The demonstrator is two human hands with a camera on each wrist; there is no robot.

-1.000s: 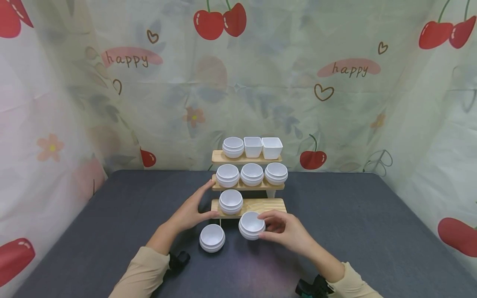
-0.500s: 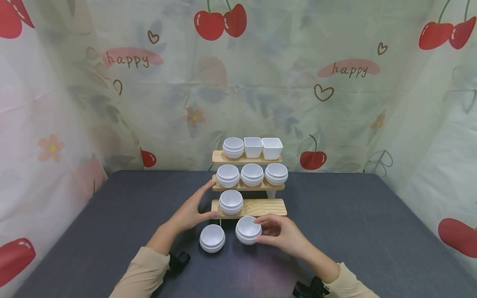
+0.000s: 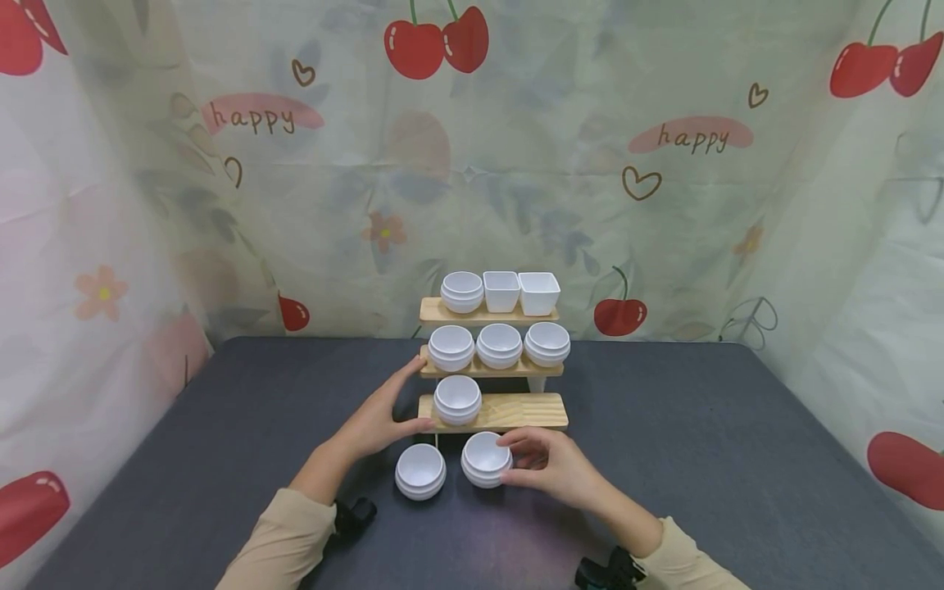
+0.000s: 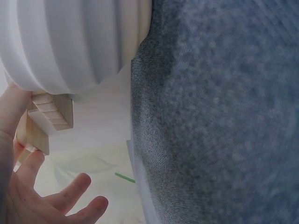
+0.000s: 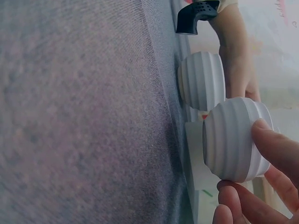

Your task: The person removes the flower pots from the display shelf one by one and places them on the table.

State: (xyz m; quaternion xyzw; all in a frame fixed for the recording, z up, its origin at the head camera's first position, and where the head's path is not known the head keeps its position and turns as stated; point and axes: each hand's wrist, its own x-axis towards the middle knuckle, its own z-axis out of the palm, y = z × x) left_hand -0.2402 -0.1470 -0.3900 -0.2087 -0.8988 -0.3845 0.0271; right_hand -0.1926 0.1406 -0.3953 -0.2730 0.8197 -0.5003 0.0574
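In the head view my right hand (image 3: 556, 465) pinches the rim of a round white ribbed bowl (image 3: 483, 463) between thumb and fingers, just in front of the wooden tiered stand (image 3: 527, 410). In the right wrist view this bowl (image 5: 229, 140) looks slightly raised off the cloth. A second ribbed bowl (image 3: 420, 474) sits on the table to its left. My left hand (image 3: 374, 419) is spread along the stand's left end, its thumb at the lowest shelf and a fingertip at the middle shelf. The left wrist view shows these fingers (image 4: 32, 163) against the wood.
One round bowl (image 3: 457, 401) stands at the left of the lowest shelf. The middle shelf (image 3: 490, 370) bears three round bowls. On the top shelf (image 3: 472, 314) are a round bowl and two square ones (image 3: 539, 293). Behind hangs a printed curtain (image 3: 516, 197).
My right hand has brought its bowl left and toward me, away from the lowest shelf and closer to the bowl on the table. My left hand has stayed in place.
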